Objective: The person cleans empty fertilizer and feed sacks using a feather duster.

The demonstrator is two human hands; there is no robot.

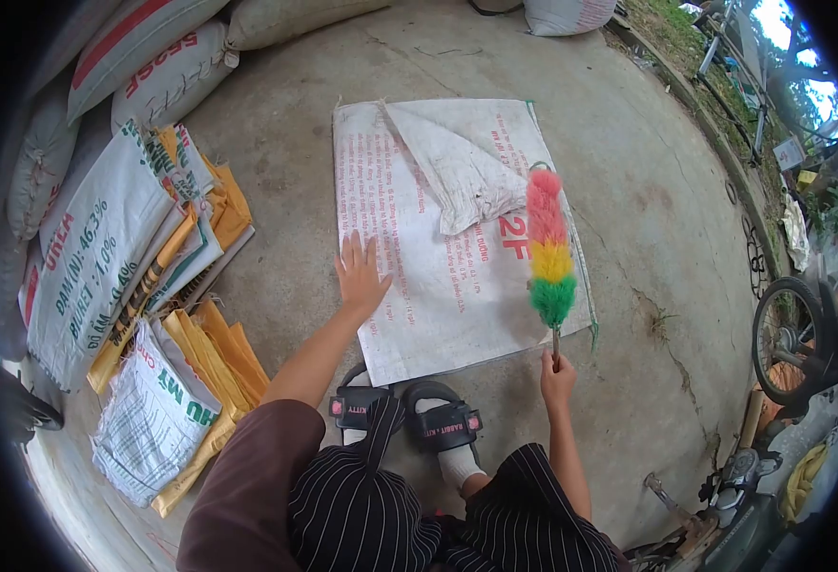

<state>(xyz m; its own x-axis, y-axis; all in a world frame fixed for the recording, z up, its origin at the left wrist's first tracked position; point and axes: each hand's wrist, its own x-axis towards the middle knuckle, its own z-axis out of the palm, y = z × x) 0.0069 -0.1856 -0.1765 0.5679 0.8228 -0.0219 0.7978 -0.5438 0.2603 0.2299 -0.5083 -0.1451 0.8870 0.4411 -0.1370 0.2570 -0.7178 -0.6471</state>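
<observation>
A flat white woven sack (409, 315) with red print lies on the concrete in front of my feet. Its upper layer is partly folded over into a crumpled flap (457, 172). My left hand (362, 276) is spread with fingers apart at the sack's left side, over or on the fabric; contact is hard to tell. In my right hand (558, 379), the handle of a feather duster (550, 248) is gripped. The duster's fluffy head, pink, yellow and green, points away from me along the sack's right edge.
Folded sacks (104, 257) are piled at the left, with a smaller stack (166, 419) nearer me. Filled sacks (175, 76) lean at the upper left, and another filled sack (567, 14) stands at the back. A bicycle wheel (789, 338) and metal parts are at the right. My sandals (443, 424) adjoin the sack.
</observation>
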